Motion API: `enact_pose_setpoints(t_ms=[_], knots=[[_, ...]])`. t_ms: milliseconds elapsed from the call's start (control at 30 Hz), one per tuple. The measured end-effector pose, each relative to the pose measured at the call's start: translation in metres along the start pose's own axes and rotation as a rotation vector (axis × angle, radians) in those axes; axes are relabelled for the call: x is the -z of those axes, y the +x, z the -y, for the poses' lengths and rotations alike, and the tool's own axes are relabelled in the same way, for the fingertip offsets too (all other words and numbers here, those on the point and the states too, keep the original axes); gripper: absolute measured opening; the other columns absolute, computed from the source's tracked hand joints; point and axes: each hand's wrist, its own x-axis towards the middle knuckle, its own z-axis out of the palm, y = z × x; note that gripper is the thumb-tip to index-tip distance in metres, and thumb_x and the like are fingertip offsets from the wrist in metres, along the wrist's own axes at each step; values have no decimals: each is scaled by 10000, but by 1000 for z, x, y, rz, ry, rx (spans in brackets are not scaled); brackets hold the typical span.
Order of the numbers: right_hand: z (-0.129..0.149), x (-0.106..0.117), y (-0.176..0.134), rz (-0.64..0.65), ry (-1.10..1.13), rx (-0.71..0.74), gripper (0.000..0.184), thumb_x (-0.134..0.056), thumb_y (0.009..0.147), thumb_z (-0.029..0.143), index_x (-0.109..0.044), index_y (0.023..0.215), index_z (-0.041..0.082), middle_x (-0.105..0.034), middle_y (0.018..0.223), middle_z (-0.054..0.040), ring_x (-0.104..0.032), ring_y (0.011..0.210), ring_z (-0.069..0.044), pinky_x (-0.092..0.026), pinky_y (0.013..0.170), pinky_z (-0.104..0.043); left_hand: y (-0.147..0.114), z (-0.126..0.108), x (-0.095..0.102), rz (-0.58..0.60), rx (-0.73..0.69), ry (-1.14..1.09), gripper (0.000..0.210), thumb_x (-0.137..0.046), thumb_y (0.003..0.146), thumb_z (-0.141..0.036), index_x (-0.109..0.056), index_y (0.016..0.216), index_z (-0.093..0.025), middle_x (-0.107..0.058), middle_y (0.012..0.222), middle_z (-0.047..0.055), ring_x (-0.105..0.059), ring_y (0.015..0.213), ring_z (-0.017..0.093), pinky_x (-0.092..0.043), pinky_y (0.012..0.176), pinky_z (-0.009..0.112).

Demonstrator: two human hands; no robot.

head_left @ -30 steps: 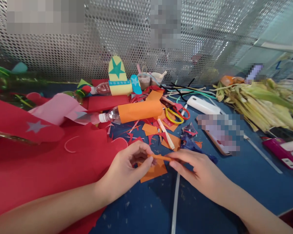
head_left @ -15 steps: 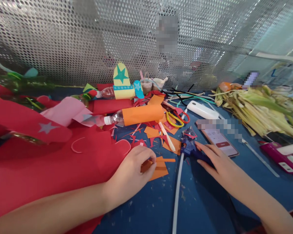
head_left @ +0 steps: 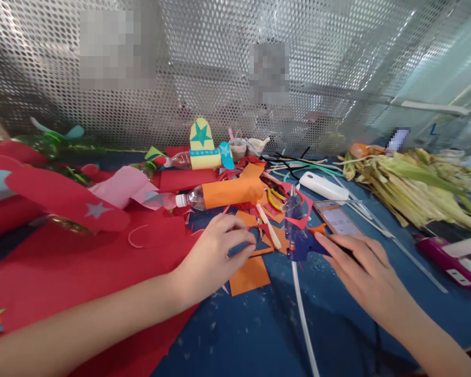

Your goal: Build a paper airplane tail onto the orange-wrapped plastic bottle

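Bottle [head_left: 196,198], centre: orange wrap [head_left: 232,192] on | Orange strip [head_left: 263,252], below centre: apparently still loose | My right hand [head_left: 367,264]: gripping glue gun [head_left: 298,248], right of centre | My left hand [head_left: 214,254]: loosely curled beside strip, hold unclear

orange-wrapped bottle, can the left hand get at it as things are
Probably yes: the orange-wrapped bottle lies just beyond the left hand, only paper scraps seem to lie between them, and the glue gun is off to the right.
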Motion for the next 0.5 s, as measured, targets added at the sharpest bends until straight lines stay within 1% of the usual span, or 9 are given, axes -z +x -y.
enact_pose_setpoints(t_ms=[67,100,133,233,333,400,500], knots=[[2,1,0,16,-11,58,509,-523,874,79,-394,1366,104,-547,1028,-136,-500,942,-261,-392,887,-420,14,-3,5,-48,-101,13,78,-586,851,-162,-662,832,-167,-626,806,29,-545,808,159,-465,797,305],[3,1,1,26,-7,80,491,-515,869,59,-414,1349,88,-545,1041,-143,-495,955,-265,-385,894,-428,21,-4,7,-53,-138,27,60,-605,843,-179,-660,857,-161,-635,823,33,-544,829,165,-462,811,308],[4,1,1,33,2,98,471,-501,869,46,-432,1333,76,-543,1050,-148,-490,965,-269,-380,899,-435,27,-6,7,-49,-170,46,84,-623,834,-201,-658,896,-156,-639,852,41,-542,851,174,-458,828,317],[6,1,3,35,34,123,441,-464,873,31,-463,1312,67,-550,1052,-149,-487,980,-273,-372,913,-446,39,-10,3,-14,-262,117,165,-614,842,-232,-649,967,-130,-625,942,80,-517,918,202,-455,858,332],[5,1,3,33,43,126,433,-452,876,33,-475,1307,70,-562,1047,-144,-491,987,-269,-369,922,-443,44,-12,-6,-7,-339,133,134,-551,877,-197,-648,921,-115,-626,910,85,-513,895,196,-461,848,319],[3,1,1,25,53,127,429,-455,878,39,-479,1305,75,-568,1046,-140,-497,985,-262,-372,927,-435,47,-13,-9,-33,-341,96,119,-535,881,-169,-644,863,-125,-632,860,69,-527,865,182,-467,831,306],[-1,-2,-2,24,87,124,426,-463,876,35,-481,1298,86,-572,1040,-132,-507,985,-252,-381,930,-426,54,-11,-5,-156,-241,35,89,-558,851,-130,-620,789,-144,-624,805,40,-554,807,158,-475,796,292]])
